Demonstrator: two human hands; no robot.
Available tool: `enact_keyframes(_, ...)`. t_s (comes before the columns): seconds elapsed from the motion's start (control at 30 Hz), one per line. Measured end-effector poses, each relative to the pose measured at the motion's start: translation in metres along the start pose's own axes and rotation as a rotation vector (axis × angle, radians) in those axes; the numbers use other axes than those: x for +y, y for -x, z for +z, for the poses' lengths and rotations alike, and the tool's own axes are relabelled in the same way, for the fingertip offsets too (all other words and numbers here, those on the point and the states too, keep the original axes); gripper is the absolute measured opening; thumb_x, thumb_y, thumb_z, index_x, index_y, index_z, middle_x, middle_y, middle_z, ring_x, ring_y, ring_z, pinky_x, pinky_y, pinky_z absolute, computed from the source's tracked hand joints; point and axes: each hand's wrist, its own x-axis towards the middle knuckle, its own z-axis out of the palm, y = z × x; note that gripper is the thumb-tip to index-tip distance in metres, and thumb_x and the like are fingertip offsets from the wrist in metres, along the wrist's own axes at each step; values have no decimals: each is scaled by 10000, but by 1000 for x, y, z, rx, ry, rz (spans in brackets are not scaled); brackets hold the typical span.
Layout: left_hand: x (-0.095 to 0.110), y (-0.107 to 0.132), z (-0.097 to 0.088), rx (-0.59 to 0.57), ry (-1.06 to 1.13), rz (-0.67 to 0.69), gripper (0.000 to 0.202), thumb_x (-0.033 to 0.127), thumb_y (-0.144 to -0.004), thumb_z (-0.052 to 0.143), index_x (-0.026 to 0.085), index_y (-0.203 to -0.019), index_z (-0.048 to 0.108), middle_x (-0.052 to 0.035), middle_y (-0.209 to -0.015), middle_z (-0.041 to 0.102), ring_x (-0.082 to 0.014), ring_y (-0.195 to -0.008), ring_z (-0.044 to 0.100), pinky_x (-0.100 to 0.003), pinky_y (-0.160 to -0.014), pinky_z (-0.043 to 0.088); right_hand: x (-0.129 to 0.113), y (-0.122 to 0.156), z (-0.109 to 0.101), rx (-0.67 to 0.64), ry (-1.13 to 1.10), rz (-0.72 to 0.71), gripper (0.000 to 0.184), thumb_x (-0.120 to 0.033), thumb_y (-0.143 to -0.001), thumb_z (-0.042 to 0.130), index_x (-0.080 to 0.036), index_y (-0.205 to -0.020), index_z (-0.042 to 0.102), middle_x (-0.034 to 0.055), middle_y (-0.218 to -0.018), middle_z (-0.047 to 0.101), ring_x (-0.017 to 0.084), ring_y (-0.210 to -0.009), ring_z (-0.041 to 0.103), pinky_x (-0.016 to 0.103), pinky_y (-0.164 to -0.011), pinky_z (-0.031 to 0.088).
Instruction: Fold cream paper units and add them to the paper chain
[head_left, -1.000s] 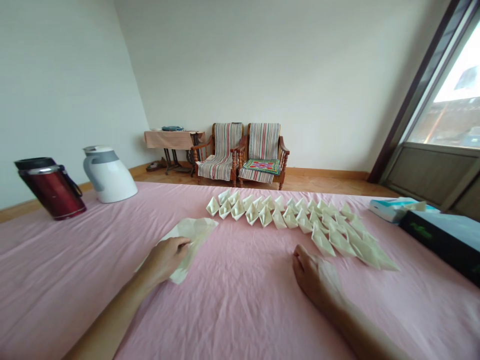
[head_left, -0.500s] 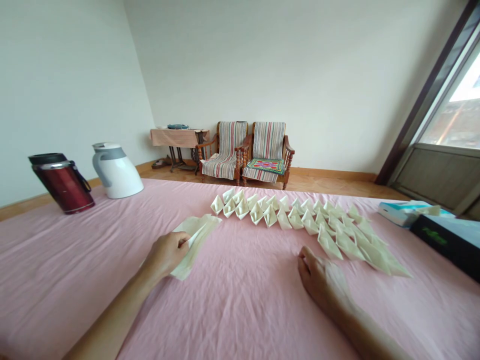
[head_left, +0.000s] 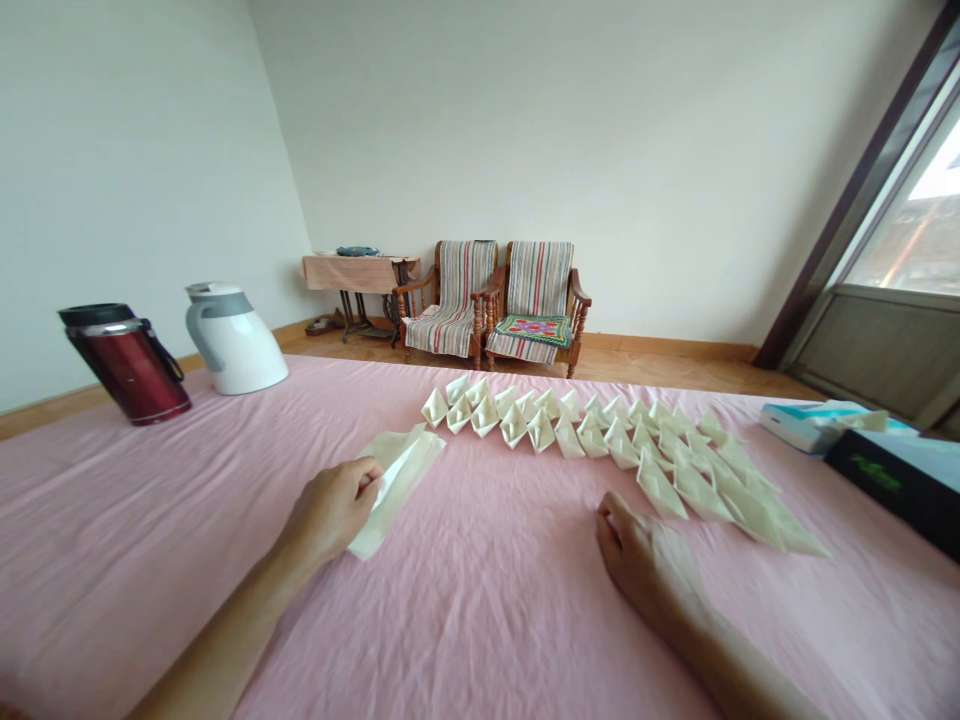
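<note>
On the pink cloth (head_left: pixel 465 600), my left hand (head_left: pixel 341 510) is closed in a pinch at the near side of a small stack of pale yellow paper sheets (head_left: pixel 409 490). The upper paper is raised and bent, showing a whitish face beside the fingers. My right hand (head_left: pixel 645 555) rests on the cloth with its fingers curled in, and nothing shows in it. Just beyond it stand rows of folded paper boats (head_left: pixel 540 430) in the same pale yellow, running off toward the right. The undersides of both hands are hidden.
At the left stand a dark red thermos flask (head_left: pixel 135 370) and a white jug (head_left: pixel 244 345) with a grey handle. A blue-and-white tissue box (head_left: pixel 795 428) and a black box (head_left: pixel 885 485) lie at the right. Two wooden chairs (head_left: pixel 465 300) stand by the far wall.
The upper paper under my left hand has lifted and shifted, so more of its whitish face shows. My right hand has stayed in place. The view has tilted very slightly.
</note>
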Motion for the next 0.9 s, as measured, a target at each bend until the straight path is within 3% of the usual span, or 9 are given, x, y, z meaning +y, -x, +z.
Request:
enact_keyframes(0.13, 24, 10, 3, -66, 61, 92, 193, 210, -862, 442, 202, -734, 587, 27, -619, 616, -155, -603, 575, -224, -559, 290, 0, 0, -2, -9, -3, 1, 175, -215, -898, 343, -215, -793, 483, 7, -540, 595, 167, -472, 567, 275, -463, 168)
enact_keyframes(0.3, 60, 25, 21, -187, 149, 233, 216, 200, -851, 460, 192, -658, 557, 29, -595, 578, -145, -589, 553, -221, -546, 286, 2, 0, 0, -17, -15, -8, 160, -208, -898, 357, -216, -793, 478, 1, -551, 601, 156, -491, 576, 272, -468, 165)
enact_keyframes(0.47, 91, 38, 27, -274, 243, 321, 194, 172, -829, 496, 187, -662, 594, 15, -654, 636, -145, -632, 575, -219, -553, 320, 4, 0, 4, -16, -22, -12, 163, -209, -900, 357, -215, -796, 482, 0, -555, 599, 152, -496, 578, 271, -468, 161)
enact_keyframes(0.6, 104, 42, 26, -361, 336, 389, 148, 219, -847, 547, 192, -785, 678, 16, -735, 706, -137, -662, 629, -186, -582, 407, 4, 0, 5, -18, -16, -10, 169, -209, -903, 351, -217, -776, 462, -1, -545, 588, 148, -473, 561, 273, -468, 153)
enact_keyframes(0.73, 95, 31, 24, -191, 268, 365, 139, 219, -839, 558, 195, -732, 643, 9, -748, 694, -148, -704, 634, -206, -664, 442, 3, 0, 4, -24, -16, -10, 173, -205, -908, 335, -218, -776, 445, 2, -549, 585, 151, -486, 567, 268, -473, 160)
enact_keyframes(0.9, 54, 2, 18, 54, 95, 182, 205, 167, -853, 459, 177, -998, 603, -94, -1072, 654, -242, -1022, 601, -315, -889, 426, 1, 0, 2, -31, -11, 2, 162, -189, -900, 331, -216, -786, 443, 8, -543, 581, 163, -482, 560, 271, -476, 158)
